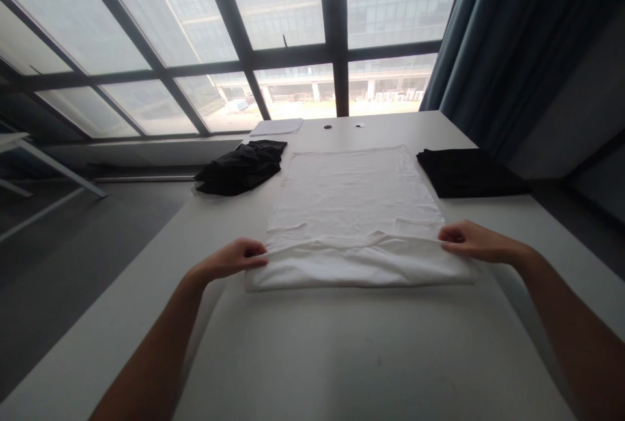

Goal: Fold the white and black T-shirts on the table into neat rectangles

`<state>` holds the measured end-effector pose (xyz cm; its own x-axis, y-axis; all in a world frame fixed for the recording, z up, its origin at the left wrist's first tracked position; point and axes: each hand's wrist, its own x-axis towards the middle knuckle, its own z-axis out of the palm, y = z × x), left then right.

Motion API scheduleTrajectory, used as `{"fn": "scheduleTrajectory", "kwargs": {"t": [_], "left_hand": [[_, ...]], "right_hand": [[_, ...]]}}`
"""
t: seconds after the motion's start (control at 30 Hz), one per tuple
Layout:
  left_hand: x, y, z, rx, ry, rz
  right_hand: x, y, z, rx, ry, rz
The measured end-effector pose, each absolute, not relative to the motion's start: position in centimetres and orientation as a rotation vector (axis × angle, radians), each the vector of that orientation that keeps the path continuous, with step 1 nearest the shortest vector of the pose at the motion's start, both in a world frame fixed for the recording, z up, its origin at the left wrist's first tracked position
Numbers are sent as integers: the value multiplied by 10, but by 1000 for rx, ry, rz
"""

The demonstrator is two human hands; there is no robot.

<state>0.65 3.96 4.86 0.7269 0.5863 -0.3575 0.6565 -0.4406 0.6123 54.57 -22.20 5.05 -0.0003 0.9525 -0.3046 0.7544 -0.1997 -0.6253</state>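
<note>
A white garment (356, 200) lies spread flat on the white table (317, 349), its near end folded over into a band. My left hand (234, 258) pinches the left end of that folded edge, fingers closed on the cloth. My right hand (469, 241) pinches the right end of the same edge in the same way. Both forearms reach in from the bottom corners of the view.
A crumpled black garment (241, 167) lies at the table's left edge. A folded black garment (463, 172) sits at the right edge. White paper (277, 127) and two round cable holes (327, 127) are at the far end. Large windows and a dark curtain (512, 50) stand beyond.
</note>
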Motion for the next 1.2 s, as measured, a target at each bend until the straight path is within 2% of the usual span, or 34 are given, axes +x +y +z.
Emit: {"fn": "scheduleTrajectory", "kwargs": {"t": [0.1, 0.23, 0.43, 0.57, 0.7, 1.03, 1.2], "left_hand": [[8, 44, 63, 2150, 954, -23], [12, 61, 83, 2108, 997, 193], [38, 101, 68, 2103, 1127, 524], [57, 114, 35, 2113, 1184, 450], [59, 116, 22, 2098, 1181, 430], [66, 113, 42, 2023, 1284, 288], [63, 116, 60, 1991, 1227, 457]], "right_hand": [[549, -223, 68, -1946, -1739, 950], [556, -208, 84, -1940, -1676, 679], [575, -156, 56, -1920, -1507, 328], [581, -135, 19, -2105, -1374, 354], [586, -136, -1, -2331, -1214, 208], [583, -140, -6, -2244, -1094, 400], [575, -142, 17, -2008, -1002, 316]]}}
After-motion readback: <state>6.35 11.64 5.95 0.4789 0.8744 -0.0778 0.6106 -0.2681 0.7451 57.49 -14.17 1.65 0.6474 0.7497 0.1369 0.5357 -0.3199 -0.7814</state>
